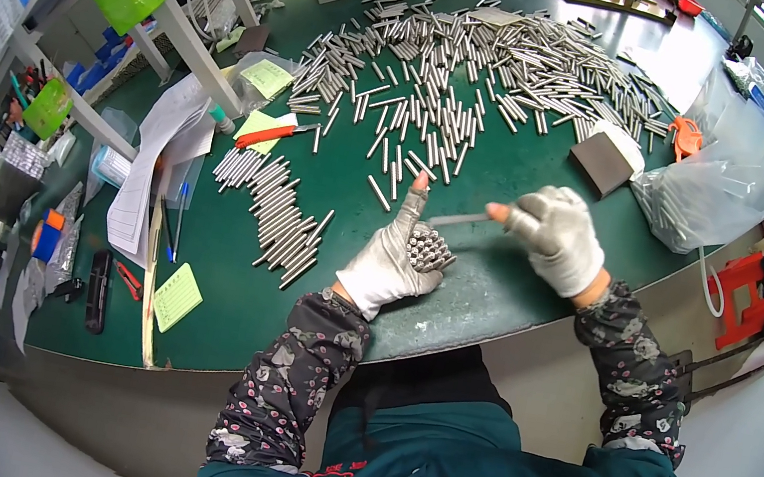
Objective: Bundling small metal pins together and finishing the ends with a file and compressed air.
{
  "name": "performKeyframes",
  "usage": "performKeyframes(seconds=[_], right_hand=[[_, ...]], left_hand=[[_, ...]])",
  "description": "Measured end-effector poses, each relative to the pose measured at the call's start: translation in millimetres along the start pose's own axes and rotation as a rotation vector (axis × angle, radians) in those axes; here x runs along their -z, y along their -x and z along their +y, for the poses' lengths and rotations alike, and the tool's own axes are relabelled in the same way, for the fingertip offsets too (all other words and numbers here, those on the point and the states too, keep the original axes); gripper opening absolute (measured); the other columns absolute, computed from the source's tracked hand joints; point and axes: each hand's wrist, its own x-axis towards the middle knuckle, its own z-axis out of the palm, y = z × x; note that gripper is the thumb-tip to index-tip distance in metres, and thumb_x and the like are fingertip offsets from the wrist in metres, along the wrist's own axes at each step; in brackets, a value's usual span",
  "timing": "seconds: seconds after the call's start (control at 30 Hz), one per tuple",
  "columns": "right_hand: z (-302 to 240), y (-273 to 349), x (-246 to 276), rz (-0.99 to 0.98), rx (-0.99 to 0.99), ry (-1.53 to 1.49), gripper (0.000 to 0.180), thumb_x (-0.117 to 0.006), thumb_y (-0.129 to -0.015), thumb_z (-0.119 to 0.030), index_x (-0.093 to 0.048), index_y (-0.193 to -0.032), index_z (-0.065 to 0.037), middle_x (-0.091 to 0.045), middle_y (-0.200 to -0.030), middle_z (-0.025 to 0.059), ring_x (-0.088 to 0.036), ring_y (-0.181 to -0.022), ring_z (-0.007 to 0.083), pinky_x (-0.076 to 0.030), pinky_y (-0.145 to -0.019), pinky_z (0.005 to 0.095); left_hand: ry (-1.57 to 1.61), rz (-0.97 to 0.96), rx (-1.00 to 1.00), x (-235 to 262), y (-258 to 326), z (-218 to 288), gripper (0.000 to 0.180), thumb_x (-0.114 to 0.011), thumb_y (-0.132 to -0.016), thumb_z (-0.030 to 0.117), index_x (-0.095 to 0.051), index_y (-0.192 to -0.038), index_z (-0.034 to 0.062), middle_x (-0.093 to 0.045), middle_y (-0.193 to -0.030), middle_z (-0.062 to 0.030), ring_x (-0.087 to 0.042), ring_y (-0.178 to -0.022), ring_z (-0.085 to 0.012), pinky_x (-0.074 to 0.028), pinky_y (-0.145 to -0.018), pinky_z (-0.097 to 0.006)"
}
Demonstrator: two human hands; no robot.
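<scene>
White-gloved left hand (383, 264) cups bundled rods (428, 248); right hand (557, 238), curled tight, pinches a blurred stick (459, 219).

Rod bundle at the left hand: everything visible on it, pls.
The rod bundle is a tight cluster of slim, silvery, metal-looking rods, their round ends packed together and facing up toward the camera. It is near the front edge of the green table, with the white-gloved left hand cupped against its left side. Most of the rods' length is hidden, so whether they rest on the tabletop can't be told.
</scene>
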Motion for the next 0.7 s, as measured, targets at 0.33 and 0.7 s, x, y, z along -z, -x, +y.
performKeyframes(seconds=[0.33,0.7], right_hand=[[-16,-10,0,-0.032,-0.014,0.05,0.012,-0.058,-0.071,-0.013,-0.063,-0.082,-0.015,-0.05,-0.062,0.0004,-0.05,-0.061,0.0172,-0.037,-0.056,0.0299],[-14,0,-13,0.016,0.008,0.013,0.015,-0.06,-0.068,-0.01,-0.063,-0.082,-0.015,-0.053,-0.061,0.0,-0.051,-0.057,0.0177,-0.039,-0.055,0.0307]], left_hand=[[-0.064,0.006,0.024,1,1,-1,0.106,-0.062,-0.06,-0.004,0.006,-0.137,0.0222,-0.052,-0.075,-0.0009,-0.051,-0.066,-0.0072,-0.043,-0.068,-0.019],[0.012,0.057,0.056,3,3,-2,0.104,-0.062,-0.057,-0.006,-0.005,-0.138,0.0239,-0.046,-0.08,0.0022,-0.047,-0.07,-0.0058,-0.04,-0.069,-0.018]])
